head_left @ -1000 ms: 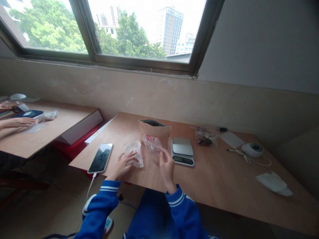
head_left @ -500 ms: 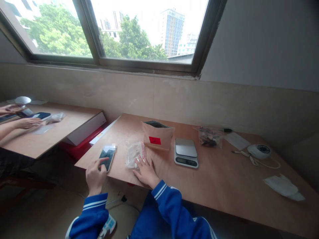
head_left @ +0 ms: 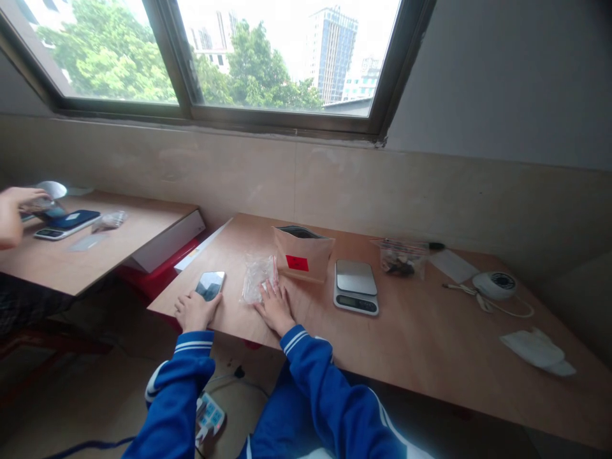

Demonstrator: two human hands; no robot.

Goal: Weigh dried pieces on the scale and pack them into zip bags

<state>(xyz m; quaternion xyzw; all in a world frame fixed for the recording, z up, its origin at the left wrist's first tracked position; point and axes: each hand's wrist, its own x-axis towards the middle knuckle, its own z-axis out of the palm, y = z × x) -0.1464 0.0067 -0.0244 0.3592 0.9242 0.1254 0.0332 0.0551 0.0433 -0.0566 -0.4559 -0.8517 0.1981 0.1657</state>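
Note:
My left hand (head_left: 195, 312) is at the near end of a smartphone (head_left: 211, 285) lying on the table's left part. Its thumb is along the phone's right edge and its fingers are at the left, covering the lower part. My right hand (head_left: 276, 307) lies flat, fingers spread, over the lower right of a clear zip bag (head_left: 253, 274). Just behind that hand stands an open kraft paper pouch (head_left: 310, 252) with a red label. A digital kitchen scale (head_left: 356, 280) with a metal plate sits to the right.
A zip bag of dark pieces (head_left: 401, 258), a white dome-shaped device with a cable (head_left: 495, 285) and a crumpled white cloth or paper (head_left: 538, 350) lie on the right. At the left table, another person's hand (head_left: 29, 197) is near a scale (head_left: 71, 222). A power strip (head_left: 210, 411) is on the floor.
My left index finger has left the phone's screen, and that hand has come down around the phone's near end. My right hand stays on the bag. The other person's hands have moved off their scale.

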